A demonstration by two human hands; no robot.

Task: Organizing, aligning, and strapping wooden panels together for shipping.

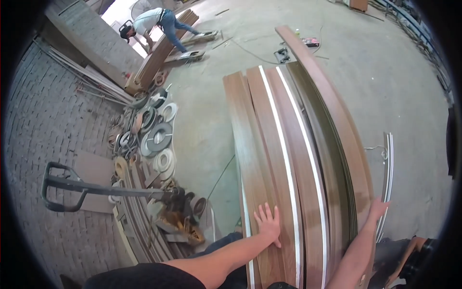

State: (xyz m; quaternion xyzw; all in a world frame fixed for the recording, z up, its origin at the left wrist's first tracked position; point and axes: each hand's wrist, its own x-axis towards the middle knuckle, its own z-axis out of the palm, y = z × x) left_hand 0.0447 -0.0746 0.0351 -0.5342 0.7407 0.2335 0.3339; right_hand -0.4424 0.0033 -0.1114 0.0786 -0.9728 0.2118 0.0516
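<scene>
Wood-grained long boards [262, 139] lie side by side in a stack in front of me, with white strips [284, 144] running along some of them. My left hand [268, 224] rests flat on one of the left boards, fingers spread. Across the right side of the stack reaches my right forearm. My right hand [379, 209] is at the outer edge of the rightmost reddish-brown board [337, 101], its visible fingers pointing outward. Dark, thin-edged panels [332, 139] stand between that board and the others. Whether the right hand touches the board's side is hidden.
A pallet jack handle [101, 188] juts out at the left. Coils of edging strip [159, 137] lie along the brick wall [57, 115]. A person [156, 29] bends over another board stack [154, 62] at the far left. Thin white strips [387, 178] lie right; another person [416, 255] is lower right.
</scene>
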